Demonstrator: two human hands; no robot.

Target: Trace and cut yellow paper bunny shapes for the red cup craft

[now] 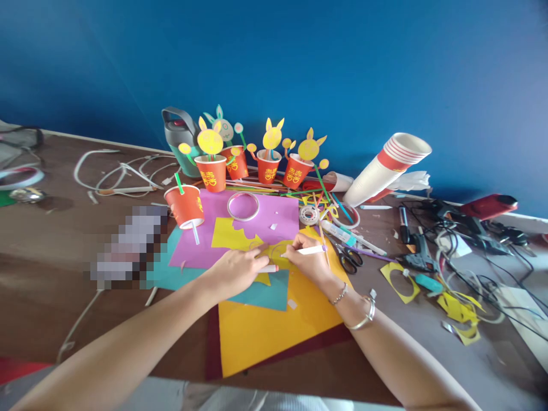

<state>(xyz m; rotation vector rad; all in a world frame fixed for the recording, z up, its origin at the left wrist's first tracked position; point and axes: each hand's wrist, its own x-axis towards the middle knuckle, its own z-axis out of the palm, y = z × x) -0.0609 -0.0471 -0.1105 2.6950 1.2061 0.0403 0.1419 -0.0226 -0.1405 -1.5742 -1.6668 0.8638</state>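
Observation:
My left hand [240, 270] lies on a cut piece of yellow paper [229, 233], fingers stretched out and pressing it down. From under that hand pokes a white pen-like stick with a red end [269, 269]; whether the hand grips it I cannot tell. A white marker [311, 250] is pinched in my right hand [306, 260], its tip touching the yellow paper near a drawn round outline. Beneath are purple paper [274, 214], blue-green paper [268, 292] and a larger orange-yellow sheet [261, 337]. A tape roll [243, 206] lies just beyond my hands.
Red paper cups with rabbit figures [269, 165] line the back. One red cup [185, 206] leans at left, near a blurred-out object [128, 245]. A stack of cups [381, 174] tilts by the wall. Scissors [350, 260], a glue gun [422, 254], cables and yellow scraps [460, 308] spread rightward.

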